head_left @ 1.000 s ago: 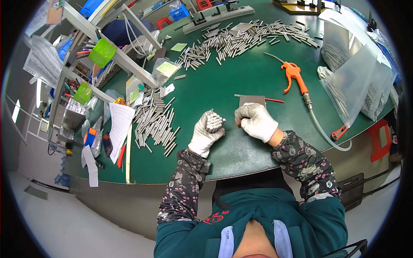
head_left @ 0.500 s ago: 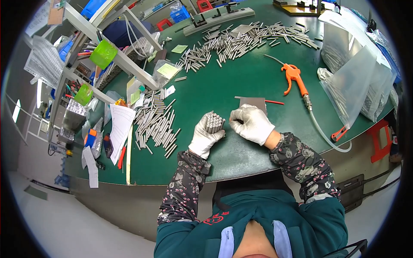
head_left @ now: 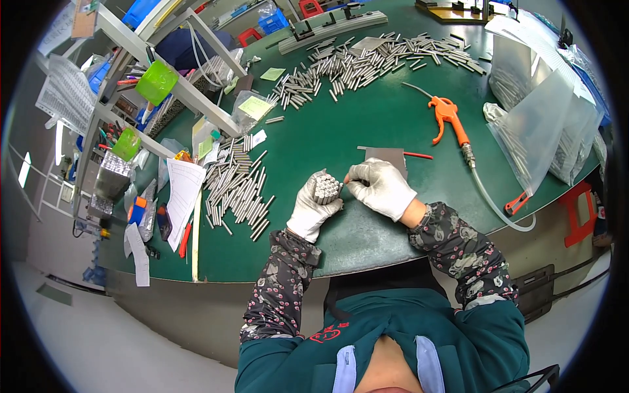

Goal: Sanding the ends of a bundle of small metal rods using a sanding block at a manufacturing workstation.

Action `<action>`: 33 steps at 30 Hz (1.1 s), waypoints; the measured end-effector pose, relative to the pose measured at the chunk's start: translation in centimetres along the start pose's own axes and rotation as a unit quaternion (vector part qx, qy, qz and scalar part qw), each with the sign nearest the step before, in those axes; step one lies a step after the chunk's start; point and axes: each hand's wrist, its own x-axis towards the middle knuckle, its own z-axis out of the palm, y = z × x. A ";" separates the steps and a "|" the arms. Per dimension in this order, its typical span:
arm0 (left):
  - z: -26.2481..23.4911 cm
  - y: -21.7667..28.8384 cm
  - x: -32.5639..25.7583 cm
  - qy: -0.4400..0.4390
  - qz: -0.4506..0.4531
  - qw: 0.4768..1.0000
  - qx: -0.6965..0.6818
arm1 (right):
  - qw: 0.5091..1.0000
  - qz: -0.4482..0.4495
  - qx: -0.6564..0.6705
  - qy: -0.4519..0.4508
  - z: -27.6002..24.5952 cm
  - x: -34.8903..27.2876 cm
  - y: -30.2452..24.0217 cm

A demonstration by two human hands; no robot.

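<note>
A bundle of short metal rods is gripped upright in my gloved left hand, its round ends facing up. Close to the right side of those ends is my gloved right hand, its thumb and fingertips pinched together. Whether anything small sits in that pinch is hidden. Partly covered by the right hand lies a grey-brown flat sheet, with a thin red stick poking out beside it. Left of my hands spreads a loose pile of metal rods.
A larger heap of metal rods stretches along the far side. An orange air blow gun with a hose lies at right, near clear plastic bags. Papers and a rack stand at left.
My right hand has shifted slightly left, bringing its pinched fingertips nearer the ends of the bundle. My left hand stays almost in place, still holding the rods.
</note>
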 end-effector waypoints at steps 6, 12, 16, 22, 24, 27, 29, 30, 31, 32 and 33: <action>-0.2 -0.5 -0.1 0.000 0.002 1.000 0.020 | 0.998 -0.060 -0.012 0.019 -0.2 0.0 0.6; -0.5 -1.0 0.0 -0.033 0.033 0.996 0.075 | 0.941 0.246 0.195 -0.126 -0.7 1.2 -0.2; -0.1 -0.9 0.1 -0.016 0.058 0.994 0.089 | 0.922 0.237 0.248 -0.178 -0.7 1.8 0.7; -0.1 -0.5 0.2 -0.029 0.086 0.986 0.139 | 0.892 0.303 0.262 -0.209 -1.5 2.4 -0.2; -0.1 -0.6 0.1 -0.029 0.088 0.986 0.142 | 0.896 0.298 0.251 -0.215 -1.5 2.4 -0.2; -0.2 -0.6 0.2 -0.035 0.100 0.982 0.157 | 0.895 0.307 0.248 -0.209 -1.4 2.5 -0.1; -0.2 -0.7 0.2 -0.039 0.110 0.979 0.168 | 0.894 0.309 0.244 -0.213 -1.4 2.6 0.0; -0.1 -0.7 0.2 -0.041 0.103 0.982 0.154 | 0.894 0.310 0.244 -0.213 -1.4 2.6 0.0; -0.2 -0.7 0.2 -0.042 0.095 0.985 0.141 | 0.889 0.318 0.255 -0.210 -1.4 2.7 -0.1; -0.2 -0.7 0.1 -0.041 0.095 0.985 0.140 | 0.883 0.326 0.266 -0.207 -1.4 2.7 -0.2; -0.2 -0.6 0.1 -0.043 0.103 0.983 0.143 | 0.883 0.326 0.266 -0.208 -1.3 2.8 -0.2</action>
